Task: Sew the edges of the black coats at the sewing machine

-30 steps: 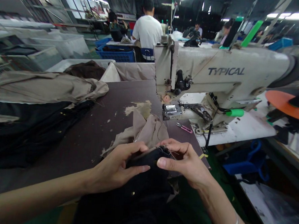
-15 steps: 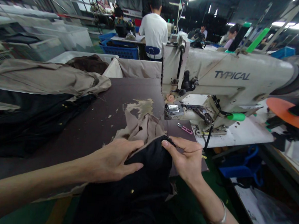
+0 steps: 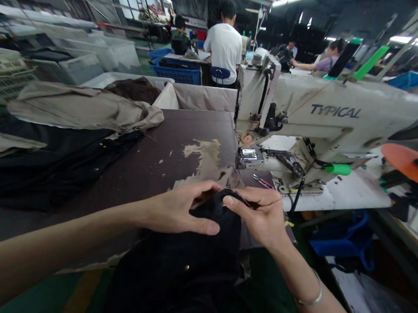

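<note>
A black garment (image 3: 195, 257) with a small brass-coloured stud hangs over the near edge of the table. Its beige fabric (image 3: 225, 176) lies bunched behind the upper edge. My right hand (image 3: 267, 216) pinches that edge between thumb and fingers. On the other side, my left hand (image 3: 177, 209) has its thumb on the black front and its fingers behind the cloth, closed loosely around it. Just beyond my right hand lie pink-handled thread snips (image 3: 262, 181). The sewing machine (image 3: 334, 112) stands past them, its narrow arm end (image 3: 249, 156) apart from the garment.
Beige and black garments (image 3: 81, 106) are heaped on the table's left. A cloth-lined bin (image 3: 205, 95) adjoins its far edge. Plastic crates (image 3: 112, 54) stand farther left. Several people work in the background, including a person in a white shirt (image 3: 224, 46). An orange disc (image 3: 407, 161) sits at right.
My left hand has slid up and right along the cloth, closer to my right hand. Less beige fabric shows behind the edge. The whole view has shifted slightly.
</note>
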`<state>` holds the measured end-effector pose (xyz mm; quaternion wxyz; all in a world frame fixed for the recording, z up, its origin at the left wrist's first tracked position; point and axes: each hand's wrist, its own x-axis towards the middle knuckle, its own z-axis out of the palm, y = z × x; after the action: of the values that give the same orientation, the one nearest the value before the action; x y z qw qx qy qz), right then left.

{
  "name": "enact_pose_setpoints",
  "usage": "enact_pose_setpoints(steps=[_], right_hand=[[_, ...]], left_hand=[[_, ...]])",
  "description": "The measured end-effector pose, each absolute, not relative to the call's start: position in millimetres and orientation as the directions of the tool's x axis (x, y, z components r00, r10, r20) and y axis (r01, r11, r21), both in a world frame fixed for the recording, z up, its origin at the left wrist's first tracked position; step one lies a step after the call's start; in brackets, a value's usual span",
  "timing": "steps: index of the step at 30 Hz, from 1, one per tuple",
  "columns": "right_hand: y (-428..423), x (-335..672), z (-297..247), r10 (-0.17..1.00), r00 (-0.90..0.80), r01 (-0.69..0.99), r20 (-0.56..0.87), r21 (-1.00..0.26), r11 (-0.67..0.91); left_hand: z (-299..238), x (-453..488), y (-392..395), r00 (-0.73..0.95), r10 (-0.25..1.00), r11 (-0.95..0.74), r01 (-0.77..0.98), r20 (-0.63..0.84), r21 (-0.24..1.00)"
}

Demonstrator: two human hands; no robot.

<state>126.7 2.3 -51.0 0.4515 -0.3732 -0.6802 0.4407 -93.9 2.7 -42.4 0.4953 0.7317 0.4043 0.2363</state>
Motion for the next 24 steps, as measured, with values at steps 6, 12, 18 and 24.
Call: enact_pose_setpoints(steps=[6, 12, 18, 24], right_hand=[[-2.4, 123.3, -57.1, 0.787, -0.207, 0.297, 0.581, -0.729, 0.617], [6.7, 116.4, -73.1, 0.984, -0.176, -0.168, -0.006, -0.985, -0.036], [13.7, 115.9, -64.4, 0.972, -0.220, -0.052, 0.083, -0.996, 0.073], [15.2, 116.5, -54.0, 0.939, -0.250, 0.039, 0.234, -0.967, 0.251]], left_hand=[[-59.8, -73.9, 0.5, 0.424, 0.904, -0.124, 0.391, -0.059, 0.912], [-60.0, -75.0, -15.6, 0.337, 0.940, -0.064, 0.316, -0.049, 0.947], [-56.4, -77.5, -11.4, 0.317, 0.942, 0.030, 0.254, -0.112, 0.967], [-44.4, -75.8, 9.5, 0.431, 0.892, 0.085, 0.140, -0.138, 0.987]])
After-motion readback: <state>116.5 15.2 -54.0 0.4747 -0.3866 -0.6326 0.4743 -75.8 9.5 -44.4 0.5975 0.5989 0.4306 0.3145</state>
